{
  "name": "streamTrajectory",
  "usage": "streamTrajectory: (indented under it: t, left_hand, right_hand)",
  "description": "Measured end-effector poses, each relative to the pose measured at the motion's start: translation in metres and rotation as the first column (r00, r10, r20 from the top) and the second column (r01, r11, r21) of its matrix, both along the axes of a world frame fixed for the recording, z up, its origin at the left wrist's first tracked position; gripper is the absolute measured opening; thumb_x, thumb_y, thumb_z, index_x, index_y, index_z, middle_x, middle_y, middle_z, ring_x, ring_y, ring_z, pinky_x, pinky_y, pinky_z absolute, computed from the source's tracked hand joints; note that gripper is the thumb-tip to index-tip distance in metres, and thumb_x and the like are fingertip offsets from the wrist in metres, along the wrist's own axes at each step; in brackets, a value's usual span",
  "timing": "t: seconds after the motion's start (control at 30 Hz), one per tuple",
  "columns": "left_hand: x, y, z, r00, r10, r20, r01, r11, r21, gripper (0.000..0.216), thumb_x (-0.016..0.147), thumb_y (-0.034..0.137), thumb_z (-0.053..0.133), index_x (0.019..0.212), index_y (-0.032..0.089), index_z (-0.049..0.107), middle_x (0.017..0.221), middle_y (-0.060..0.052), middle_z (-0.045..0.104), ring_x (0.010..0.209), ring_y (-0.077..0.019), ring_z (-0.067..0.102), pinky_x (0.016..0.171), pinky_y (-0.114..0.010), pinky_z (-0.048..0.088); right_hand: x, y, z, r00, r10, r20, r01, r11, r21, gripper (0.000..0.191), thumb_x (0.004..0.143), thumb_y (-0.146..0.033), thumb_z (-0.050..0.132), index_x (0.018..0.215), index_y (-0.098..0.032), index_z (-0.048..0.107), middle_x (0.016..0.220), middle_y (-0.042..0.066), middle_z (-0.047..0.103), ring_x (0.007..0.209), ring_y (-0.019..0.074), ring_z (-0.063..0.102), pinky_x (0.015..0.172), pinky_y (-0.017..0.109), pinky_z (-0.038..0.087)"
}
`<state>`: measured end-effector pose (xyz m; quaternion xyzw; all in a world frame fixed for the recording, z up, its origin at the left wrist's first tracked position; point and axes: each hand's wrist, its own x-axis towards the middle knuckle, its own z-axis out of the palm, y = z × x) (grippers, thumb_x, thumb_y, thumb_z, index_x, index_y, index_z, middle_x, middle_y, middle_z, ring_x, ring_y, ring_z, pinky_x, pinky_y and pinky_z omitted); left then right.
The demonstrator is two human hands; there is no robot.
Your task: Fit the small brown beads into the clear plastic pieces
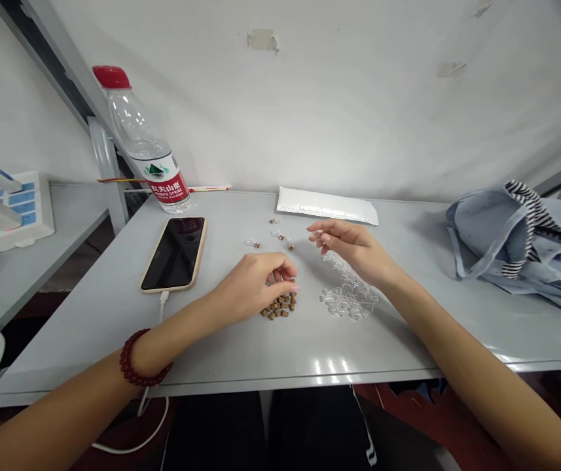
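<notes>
My left hand [266,278] is curled with thumb and fingertips close together, just above a small pile of brown corks [280,307]. Whatever may be between those fingertips is too small to make out. A tiny clear bottle [318,233] is pinched in the fingers of my right hand [346,242], raised a little over the table. Below that hand lies a heap of tiny clear bottles [351,299]. Farther back are several tiny bottles with brown corks in them, one of them a corked bottle [290,244] between my two hands.
A phone [175,254] on a white charging cable [163,307] lies at the left. Behind it stands a red-capped water bottle [160,163]. A white packet [326,204] rests near the wall, and a blue cloth bag [530,242] at the right. The table [309,356] ends close before me.
</notes>
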<state>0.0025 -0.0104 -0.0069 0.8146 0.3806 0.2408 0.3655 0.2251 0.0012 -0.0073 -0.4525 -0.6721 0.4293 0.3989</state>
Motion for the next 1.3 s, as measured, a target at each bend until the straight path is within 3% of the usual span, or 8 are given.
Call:
streamTrajectory:
  t: [0.1,0.23,0.43,0.67,0.93,1.13,1.2,1.3]
  left_hand:
    - [0.000,-0.001,0.001,0.996,0.043,0.083,-0.053,0.992,0.117,0.005,0.081,0.016,0.064,0.076,0.017,0.064,0.073,0.001,0.065,0.069,-0.0113,0.059,0.065,-0.024,0.047]
    - [0.001,-0.001,-0.003,0.986,0.051,0.157,-0.093,0.956,0.277,0.007,0.081,0.016,0.065,0.076,0.017,0.062,0.075,0.001,0.065,0.070,-0.0111,0.058,0.065,-0.024,0.046]
    - [0.001,-0.001,-0.009,0.982,-0.035,0.187,-0.040,0.924,0.379,0.003,0.083,0.014,0.064,0.081,0.015,0.063,0.080,-0.002,0.068,0.074,-0.0117,0.061,0.067,-0.023,0.048]
    - [0.000,0.000,-0.008,0.986,-0.052,0.157,-0.028,0.885,0.464,0.006,0.085,0.019,0.062,0.080,0.017,0.060,0.078,-0.001,0.066,0.073,-0.0121,0.060,0.069,-0.025,0.049]
    - [-0.002,0.001,-0.010,0.986,-0.128,-0.110,0.167,0.647,0.744,0.021,0.093,0.033,0.051,0.095,0.015,0.060,0.079,-0.005,0.065,0.074,-0.0157,0.056,0.070,-0.030,0.048]
    - [0.001,-0.002,-0.009,0.968,-0.071,-0.240,0.243,0.488,0.839,0.027,0.094,0.033,0.048,0.077,0.015,0.060,0.064,-0.003,0.059,0.060,-0.0148,0.050,0.058,-0.029,0.045]
    - [0.001,-0.002,-0.009,0.969,-0.059,-0.240,0.239,0.480,0.844,0.026,0.093,0.032,0.049,0.076,0.016,0.059,0.062,-0.002,0.058,0.059,-0.0142,0.050,0.057,-0.028,0.045]
    - [0.000,-0.001,-0.011,0.979,-0.088,-0.186,0.204,0.524,0.827,0.020,0.092,0.030,0.052,0.080,0.016,0.059,0.066,-0.002,0.060,0.061,-0.0134,0.052,0.061,-0.027,0.046]
  right_hand:
    - [-0.009,-0.005,-0.004,0.979,0.020,-0.202,-0.050,0.988,-0.145,0.019,0.086,-0.033,0.057,0.099,-0.023,0.067,0.091,0.004,0.067,0.080,0.0146,0.057,0.080,0.035,0.046]
    - [-0.019,-0.010,-0.010,0.949,0.025,-0.316,-0.116,0.955,-0.273,0.014,0.083,-0.031,0.063,0.091,-0.022,0.070,0.082,0.003,0.066,0.073,0.0130,0.057,0.076,0.033,0.046]
    - [-0.026,-0.016,-0.008,0.945,0.052,-0.322,-0.155,0.940,-0.304,0.012,0.081,-0.028,0.066,0.089,-0.019,0.070,0.076,0.003,0.068,0.070,0.0127,0.060,0.074,0.032,0.048]
    - [-0.027,-0.017,-0.006,0.944,0.063,-0.324,-0.165,0.941,-0.296,0.012,0.079,-0.024,0.067,0.089,-0.017,0.069,0.069,0.001,0.067,0.063,0.0114,0.060,0.069,0.031,0.050]
    - [-0.024,-0.020,-0.002,0.930,0.160,-0.331,-0.265,0.916,-0.302,0.020,0.080,-0.022,0.067,0.098,-0.017,0.061,0.071,0.001,0.068,0.058,0.0114,0.060,0.061,0.030,0.050]
    - [-0.023,-0.021,0.000,0.933,0.210,-0.292,-0.304,0.896,-0.325,0.024,0.080,-0.023,0.066,0.102,-0.017,0.058,0.073,0.002,0.069,0.057,0.0105,0.059,0.059,0.028,0.048]
    - [-0.024,-0.021,0.001,0.933,0.225,-0.282,-0.313,0.893,-0.324,0.026,0.081,-0.023,0.065,0.105,-0.016,0.058,0.075,0.002,0.069,0.058,0.0105,0.059,0.061,0.029,0.049]
    - [-0.024,-0.022,0.002,0.923,0.277,-0.265,-0.355,0.879,-0.317,0.030,0.083,-0.028,0.065,0.110,-0.016,0.057,0.079,0.004,0.070,0.061,0.0113,0.060,0.061,0.029,0.049]
